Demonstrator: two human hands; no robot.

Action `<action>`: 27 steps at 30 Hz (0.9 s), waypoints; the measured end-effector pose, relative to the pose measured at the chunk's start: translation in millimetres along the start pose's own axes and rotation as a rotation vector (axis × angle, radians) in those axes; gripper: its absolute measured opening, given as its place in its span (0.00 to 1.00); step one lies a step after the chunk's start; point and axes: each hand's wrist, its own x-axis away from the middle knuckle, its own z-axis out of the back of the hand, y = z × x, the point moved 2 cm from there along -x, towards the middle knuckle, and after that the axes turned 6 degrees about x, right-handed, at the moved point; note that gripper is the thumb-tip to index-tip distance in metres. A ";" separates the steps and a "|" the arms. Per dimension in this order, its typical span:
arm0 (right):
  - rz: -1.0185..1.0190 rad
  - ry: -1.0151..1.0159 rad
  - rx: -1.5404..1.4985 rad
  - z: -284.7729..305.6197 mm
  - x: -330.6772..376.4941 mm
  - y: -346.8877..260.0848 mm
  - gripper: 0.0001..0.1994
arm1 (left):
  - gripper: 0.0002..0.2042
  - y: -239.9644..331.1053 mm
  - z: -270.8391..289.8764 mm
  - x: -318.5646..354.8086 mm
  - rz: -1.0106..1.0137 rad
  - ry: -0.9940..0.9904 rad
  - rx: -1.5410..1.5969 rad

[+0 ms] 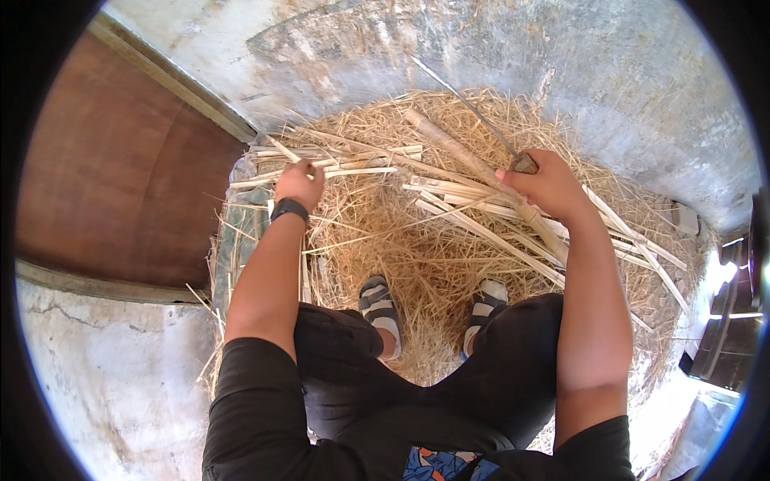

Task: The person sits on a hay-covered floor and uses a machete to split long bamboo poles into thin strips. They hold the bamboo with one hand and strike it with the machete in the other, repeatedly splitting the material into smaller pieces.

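Note:
My right hand [553,188] is wrapped round the wooden handle of a long knife [465,102], its thin blade slanting up and to the left. Below that hand, a round bamboo-like pole [453,146] lies across a bundle of pale split strips [491,240]. Over at the left, my left hand [299,186], with a dark band on the wrist, is closed on a pale split strip [283,150]. One end of this strip sticks out past the fingers. Several more strips [361,171] lie beside and under the left hand.
Loose straw [417,216] covers the floor around my sandalled feet [380,309]. A worn plaster wall [609,72] curves along the far side. At the left stands a brown door panel [104,168] in a wooden frame. Dark boards [726,321] are at the right edge.

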 end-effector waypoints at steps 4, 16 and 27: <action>0.035 -0.005 0.039 -3.6 -2.5 0.8 0.20 | 0.13 -21.2 72.3 9.7 -0.054 0.349 0.036; 0.069 -0.037 0.139 -9.4 2.5 -16.4 0.24 | 0.16 18.2 329.3 131.6 -0.189 0.958 0.367; 0.058 -0.097 0.222 -14.0 9.1 -32.6 0.28 | 0.17 36.0 407.8 195.4 -0.288 1.026 0.470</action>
